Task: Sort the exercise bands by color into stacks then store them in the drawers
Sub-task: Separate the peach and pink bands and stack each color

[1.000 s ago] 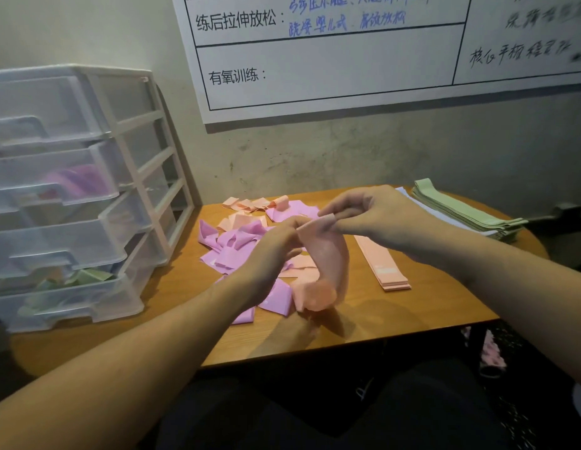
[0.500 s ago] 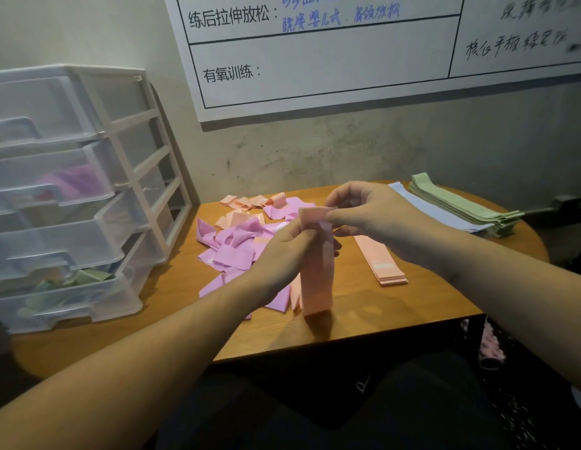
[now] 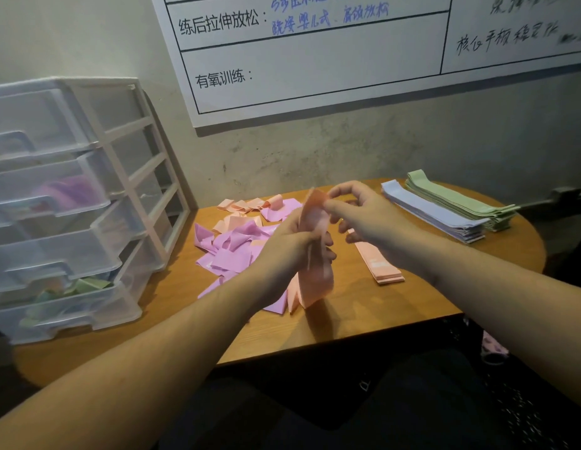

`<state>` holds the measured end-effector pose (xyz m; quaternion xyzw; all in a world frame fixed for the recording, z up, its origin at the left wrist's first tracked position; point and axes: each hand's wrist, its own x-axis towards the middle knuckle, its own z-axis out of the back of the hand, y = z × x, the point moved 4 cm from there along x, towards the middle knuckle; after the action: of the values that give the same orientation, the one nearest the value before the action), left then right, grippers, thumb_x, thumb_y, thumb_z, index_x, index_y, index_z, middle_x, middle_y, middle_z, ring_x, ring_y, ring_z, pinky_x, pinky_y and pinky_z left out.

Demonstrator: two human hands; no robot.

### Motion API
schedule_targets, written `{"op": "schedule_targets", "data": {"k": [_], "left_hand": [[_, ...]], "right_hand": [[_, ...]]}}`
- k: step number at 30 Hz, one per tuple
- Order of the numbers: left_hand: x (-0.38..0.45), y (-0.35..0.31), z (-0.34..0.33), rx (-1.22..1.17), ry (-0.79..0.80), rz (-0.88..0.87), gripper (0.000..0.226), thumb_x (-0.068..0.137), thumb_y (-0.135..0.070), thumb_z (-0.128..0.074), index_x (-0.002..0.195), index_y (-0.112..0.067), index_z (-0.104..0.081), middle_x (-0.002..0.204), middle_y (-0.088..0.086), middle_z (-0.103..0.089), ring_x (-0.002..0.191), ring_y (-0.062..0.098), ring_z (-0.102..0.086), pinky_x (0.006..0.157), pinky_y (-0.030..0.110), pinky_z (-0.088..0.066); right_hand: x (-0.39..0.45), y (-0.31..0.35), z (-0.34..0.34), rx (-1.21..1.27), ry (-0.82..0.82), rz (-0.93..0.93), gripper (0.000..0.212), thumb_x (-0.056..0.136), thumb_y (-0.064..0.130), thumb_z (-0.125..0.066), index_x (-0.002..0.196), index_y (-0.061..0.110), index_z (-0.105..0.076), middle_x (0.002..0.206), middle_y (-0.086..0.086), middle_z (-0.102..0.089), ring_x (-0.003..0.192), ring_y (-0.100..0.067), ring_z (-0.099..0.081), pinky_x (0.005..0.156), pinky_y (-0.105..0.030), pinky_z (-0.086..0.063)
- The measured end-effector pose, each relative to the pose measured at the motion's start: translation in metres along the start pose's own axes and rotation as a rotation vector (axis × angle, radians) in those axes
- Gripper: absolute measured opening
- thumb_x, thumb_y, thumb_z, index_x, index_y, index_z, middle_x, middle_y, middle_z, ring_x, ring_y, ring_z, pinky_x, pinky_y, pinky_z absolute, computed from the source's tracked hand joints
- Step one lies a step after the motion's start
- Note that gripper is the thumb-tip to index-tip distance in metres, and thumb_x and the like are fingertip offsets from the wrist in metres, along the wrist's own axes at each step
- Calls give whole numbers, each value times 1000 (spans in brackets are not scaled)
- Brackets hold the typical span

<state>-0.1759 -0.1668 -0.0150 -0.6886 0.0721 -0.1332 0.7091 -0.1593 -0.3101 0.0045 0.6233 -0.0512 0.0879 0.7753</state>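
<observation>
Head view: clear plastic drawer unit (image 3: 71,203) sits at the left end of the worktop (image 3: 347,323). Top drawer looks bare as far as the haze lets me see; second drawer holds purple bands (image 3: 70,191); third drawer contents unclear; bottom drawer holds green bands (image 3: 87,285) with some other pale pieces I can't identify.

Whiteboard (image 3: 347,60) on the wall: printed "练后拉伸放松:" and "有氧训练:"; blue and black handwriting is too blurred to read reliably.

Both hands hold one peach band (image 3: 315,271) up above the worktop centre. Left hand (image 3: 292,245) fingers curl round its middle; right hand (image 3: 357,212) pinches its top edge between thumb and forefinger, other fingers loosely bent.

Behind the hands: loose heap of pink and peach bands (image 3: 237,245). Just right of them, a short peach stack (image 3: 377,264). Far right: pale blue stack (image 3: 435,216) touching a green stack (image 3: 458,203).

Versus 0.5 s ago: the band hung flat and straight, now it is bowed open, and the left hand grips lower on it. Stacks and drawers unchanged.
</observation>
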Motion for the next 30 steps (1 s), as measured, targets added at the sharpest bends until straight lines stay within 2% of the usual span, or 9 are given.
{"op": "schedule_targets", "data": {"k": [3,6,9,12,16,19,22,25,30], "left_hand": [[5,-4,4,-62,-95,-19,30,98,5,-41,111,-17,-57,82,10,-60,76,24,-60,80,41,-52],[13,-7,7,-155,-164,-32,23,95,7,-39,106,-8,-54,84,11,-58,78,22,-59,81,37,-52],[22,-5,9,-269,-193,7,26,92,3,-45,117,-2,-51,93,15,-61,84,26,-67,84,43,-57],[30,-1,7,-296,-209,59,38,97,-6,-47,135,0,-46,105,17,-68,92,30,-73,87,51,-59],[41,-8,-1,-363,-193,14,34,102,0,-35,135,0,-46,113,18,-69,94,29,-72,90,52,-58],[51,-12,-6,-410,-222,-8,31,100,0,-43,129,2,-52,106,21,-69,89,26,-74,87,49,-59],[65,-10,-12,-434,-281,35,25,99,-8,-52,124,-4,-55,101,21,-70,83,23,-75,72,41,-60],[81,-5,-15,-475,-354,63,31,102,-10,-45,133,-10,-51,111,18,-69,78,20,-76,63,38,-60],[106,-3,-18,-475,-385,44,41,97,5,-39,134,-12,-44,110,19,-65,79,23,-70,79,44,-57]], "right_hand": [[-3,-14,-5,42,69,-91,35,95,54,-58,113,24,-55,91,-7,-69,76,-17,-66,69,-36,-56],[-7,-27,-10,22,174,-128,48,91,61,-58,114,18,-62,98,-7,-74,89,-21,-71,90,-42,-57],[-10,-37,-9,-58,253,-124,29,92,44,-66,113,25,-63,108,-2,-73,105,-21,-68,99,-43,-53],[-9,-41,-3,-94,236,-139,23,90,35,-71,110,30,-60,105,1,-73,104,-17,-67,96,-39,-55],[-9,-43,6,-137,182,-118,11,94,32,-68,96,21,-68,91,1,-71,87,-13,-68,78,-28,-59],[-10,-45,12,-132,127,-109,37,99,43,-57,99,8,-68,90,-8,-71,71,-11,-66,64,-28,-58],[-10,-53,16,-172,69,-105,52,100,52,-50,107,3,-65,110,-19,-67,93,-32,-66,73,-41,-54],[-9,-59,21,-170,66,-114,24,99,36,-56,104,14,-65,107,-10,-67,98,-23,-64,80,-39,-55],[-2,-74,35,-212,44,-152,9,101,32,-55,105,27,-62,99,0,-69,91,-17,-65,79,-35,-55]]}}
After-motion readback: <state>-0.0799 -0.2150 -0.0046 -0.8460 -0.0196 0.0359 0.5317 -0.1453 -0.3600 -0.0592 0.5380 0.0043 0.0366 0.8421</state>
